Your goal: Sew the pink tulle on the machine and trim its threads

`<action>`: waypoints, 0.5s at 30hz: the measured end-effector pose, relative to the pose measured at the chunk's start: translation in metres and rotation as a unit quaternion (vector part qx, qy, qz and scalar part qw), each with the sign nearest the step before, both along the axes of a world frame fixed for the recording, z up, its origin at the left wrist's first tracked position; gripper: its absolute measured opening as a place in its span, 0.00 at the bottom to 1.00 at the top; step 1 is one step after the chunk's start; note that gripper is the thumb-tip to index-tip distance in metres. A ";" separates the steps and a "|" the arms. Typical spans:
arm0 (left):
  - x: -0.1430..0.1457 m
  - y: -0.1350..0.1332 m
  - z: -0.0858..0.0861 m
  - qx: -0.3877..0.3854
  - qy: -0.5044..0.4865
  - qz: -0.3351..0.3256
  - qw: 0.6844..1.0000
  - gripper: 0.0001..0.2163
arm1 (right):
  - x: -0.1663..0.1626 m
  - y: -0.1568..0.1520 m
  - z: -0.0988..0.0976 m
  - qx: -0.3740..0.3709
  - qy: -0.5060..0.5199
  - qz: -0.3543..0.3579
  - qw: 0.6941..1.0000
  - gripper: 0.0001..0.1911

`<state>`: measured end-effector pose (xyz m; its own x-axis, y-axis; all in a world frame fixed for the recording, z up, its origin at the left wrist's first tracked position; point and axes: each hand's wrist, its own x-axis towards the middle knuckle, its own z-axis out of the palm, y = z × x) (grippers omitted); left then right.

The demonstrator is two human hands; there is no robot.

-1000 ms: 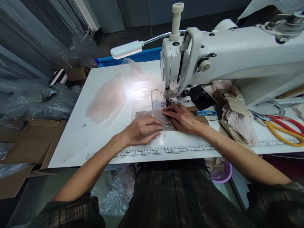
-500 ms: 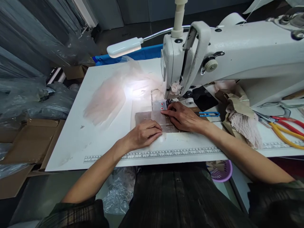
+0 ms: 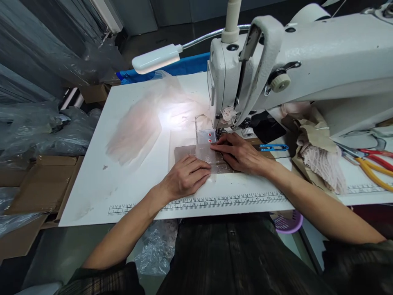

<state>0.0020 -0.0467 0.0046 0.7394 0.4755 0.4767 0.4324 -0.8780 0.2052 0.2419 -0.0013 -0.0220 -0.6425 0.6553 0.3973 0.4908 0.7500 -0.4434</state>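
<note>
A strip of sheer pale fabric [image 3: 204, 152] lies under the needle area of a white sewing machine [image 3: 225, 78]. My left hand [image 3: 188, 175] rests at the strip's near end, its fingers drawn together on the fabric; the thumb is mostly hidden. Close to the presser foot [image 3: 218, 133], my right hand [image 3: 241, 153] lies with its index finger stretched out onto the strip's right edge and the other fingers partly bent. Both hands are over a brownish machine plate [image 3: 225, 167]. Two red marks show on a clear guard beside the foot.
A heap of sheer pink fabric [image 3: 135, 131] spreads left under a lit lamp [image 3: 157, 58]. Blue thread snips [image 3: 273, 147], a pale fringed bundle [image 3: 324, 164] and yellow-handled scissors [image 3: 376, 172] lie right. A printed ruler [image 3: 196, 203] runs along the table's front edge.
The camera view has shifted slightly, with the machine appearing a little larger. Both hands keep nearly the same places on the fabric; the left fingers look slightly more drawn up.
</note>
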 end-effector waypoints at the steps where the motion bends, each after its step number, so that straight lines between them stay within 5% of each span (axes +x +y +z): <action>1: 0.000 0.000 -0.001 -0.002 0.000 -0.001 1.000 0.03 | 0.000 0.000 0.000 -0.001 -0.001 0.001 1.000 0.20; 15: 0.003 -0.001 -0.003 0.027 0.023 0.003 0.999 0.03 | 0.000 -0.003 0.003 -0.018 -0.004 -0.008 1.000 0.20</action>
<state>0.0055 -0.0481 0.0020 0.7590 0.4537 0.4670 0.4450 -0.8851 0.1365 0.2418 -0.0047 -0.0187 -0.6351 0.6788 0.3686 0.5054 0.7260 -0.4663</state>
